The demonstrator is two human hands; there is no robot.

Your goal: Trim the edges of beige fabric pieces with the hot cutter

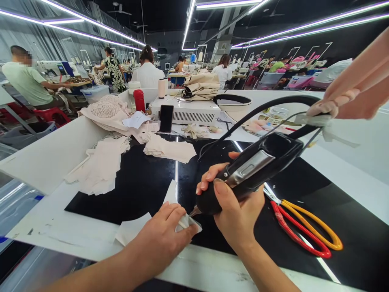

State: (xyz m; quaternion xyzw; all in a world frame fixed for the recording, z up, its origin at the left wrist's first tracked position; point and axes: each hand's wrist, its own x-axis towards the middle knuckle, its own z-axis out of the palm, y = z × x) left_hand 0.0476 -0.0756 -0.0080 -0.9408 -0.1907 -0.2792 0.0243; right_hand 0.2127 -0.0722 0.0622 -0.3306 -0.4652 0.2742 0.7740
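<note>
My left hand (165, 231) is closed on a folded piece of white fabric (185, 223) near the front edge of the black mat. Wrapped around a black corded hand tool (243, 174) is my right hand (238, 207). The tool has a metal lever on its side, and its pointed metal tip (195, 211) meets the fabric beside my left fingers. Part of the fabric lies hidden under my left hand. From the upper right, another hand (337, 99) grips the tool's black cable (267, 103).
Scissors (306, 229) with red and orange handles lie right of my right hand. Cream fabric stacks (106, 162) and pieces (168, 148) cover the mat's left and back. Behind stand a phone (166, 118), a white vented box (187, 112) and a red bottle (139, 100). People sit beyond.
</note>
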